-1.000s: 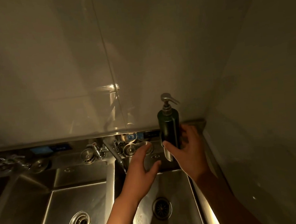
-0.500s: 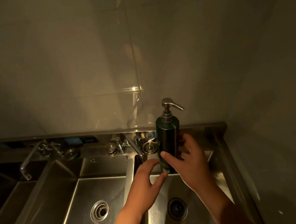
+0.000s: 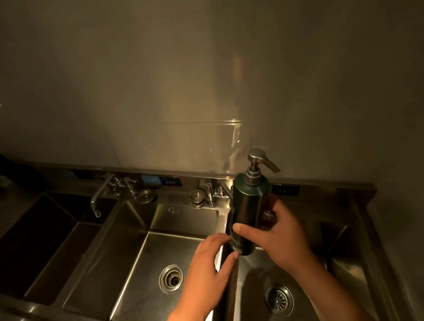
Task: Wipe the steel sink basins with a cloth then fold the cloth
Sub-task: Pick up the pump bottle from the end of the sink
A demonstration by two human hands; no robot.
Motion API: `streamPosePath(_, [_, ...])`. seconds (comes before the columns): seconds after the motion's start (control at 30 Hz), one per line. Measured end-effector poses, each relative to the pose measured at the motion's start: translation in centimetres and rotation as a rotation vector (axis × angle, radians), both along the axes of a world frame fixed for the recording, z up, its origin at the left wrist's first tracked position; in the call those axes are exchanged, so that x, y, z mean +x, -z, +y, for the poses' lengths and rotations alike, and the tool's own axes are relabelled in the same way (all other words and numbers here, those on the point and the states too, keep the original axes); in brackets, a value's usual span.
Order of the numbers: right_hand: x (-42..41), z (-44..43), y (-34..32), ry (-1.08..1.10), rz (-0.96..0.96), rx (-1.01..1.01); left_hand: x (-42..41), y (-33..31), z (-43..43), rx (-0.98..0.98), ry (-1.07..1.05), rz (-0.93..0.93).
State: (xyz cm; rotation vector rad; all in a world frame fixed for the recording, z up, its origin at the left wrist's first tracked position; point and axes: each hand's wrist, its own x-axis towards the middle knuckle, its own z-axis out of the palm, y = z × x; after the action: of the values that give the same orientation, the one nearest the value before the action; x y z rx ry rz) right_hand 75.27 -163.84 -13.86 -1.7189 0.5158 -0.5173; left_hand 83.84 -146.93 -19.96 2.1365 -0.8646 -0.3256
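My right hand [image 3: 283, 241] grips a dark green soap pump bottle [image 3: 248, 208] by its lower half and holds it upright over the divider between two steel basins. My left hand [image 3: 206, 269] reaches up beside it, with fingertips and thumb touching the bottle's base. The middle basin [image 3: 142, 257] lies under my left forearm, the right basin [image 3: 248, 281] under my right. No cloth is in view.
A third, darker basin [image 3: 45, 241] lies at the left. A spout [image 3: 98, 199] and tap handles [image 3: 206, 195] line the back ledge. Each near basin has a round drain [image 3: 171, 278]. Walls close in behind and at the right.
My view has swung left, bringing the left basin into sight. The bottle has come left and down from the back right corner to the divider, and my left hand now touches its base.
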Motion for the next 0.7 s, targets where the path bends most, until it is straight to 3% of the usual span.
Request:
streamPosePath(0.2, [2.0, 4.3, -2.3, -0.086, 0.062, -0.061, 0.8, -0.9, 5.2, 0.003, -0.042, -0.052])
streamPosePath(0.7, [5.6, 21.4, -6.8, -0.225, -0.137, -0.239, 3.3, -3.0, 22.4, -0.051, -0.131, -0.118])
